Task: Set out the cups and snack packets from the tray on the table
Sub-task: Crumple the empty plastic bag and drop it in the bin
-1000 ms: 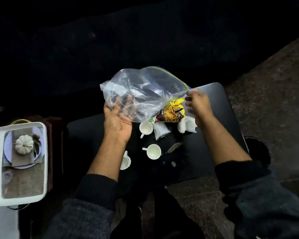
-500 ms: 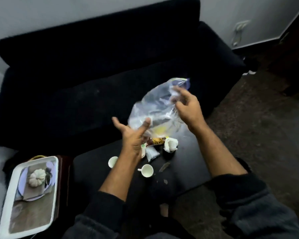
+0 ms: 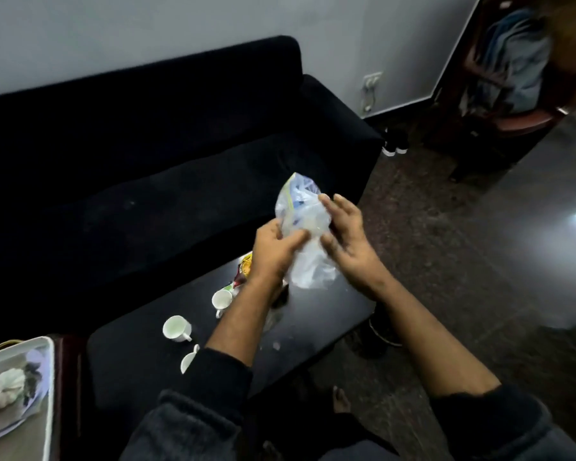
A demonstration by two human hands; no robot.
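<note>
Head view, setting: a low black table (image 3: pixel 330 314) stands in front of a black sofa (image 3: pixel 147 154); a white tray (image 3: pixel 49 377) sits at the frame's 8 o'clock edge, well apart from the hands.

Head view, left hand (image 3: pixel 273 251): raised above the table's far end, fingers curled together and pressed into the left side of a clear plastic bag (image 3: pixel 305 234).

Head view, right hand (image 3: pixel 346 237): at 3 o'clock of the bag, fingers spread slightly apart and laid flat against its right side, so the bag is squeezed between the two hands.

Head view, cups: one white cup (image 3: pixel 222 299) lies at 7 o'clock of the left hand; a second cup (image 3: pixel 177 328) stands further toward 8 o'clock; a third cup (image 3: pixel 189 360) is partly hidden by the left sleeve.

Head view, snack packets: a yellow packet (image 3: pixel 246 262) shows just beside the left wrist at 9 o'clock; others, if any, are hidden by the arm.

Head view, tray contents: a pale pumpkin-shaped object (image 3: pixel 4 387) on a plate; no cups or packets visible there.

Step in hand (judgement): the bag appears empty and is being gathered up; cups and packets lie loose on the table.

Next move (judgement): put the crumpled bag aside, then stand the tipped cup upright and space the packets out.
</note>
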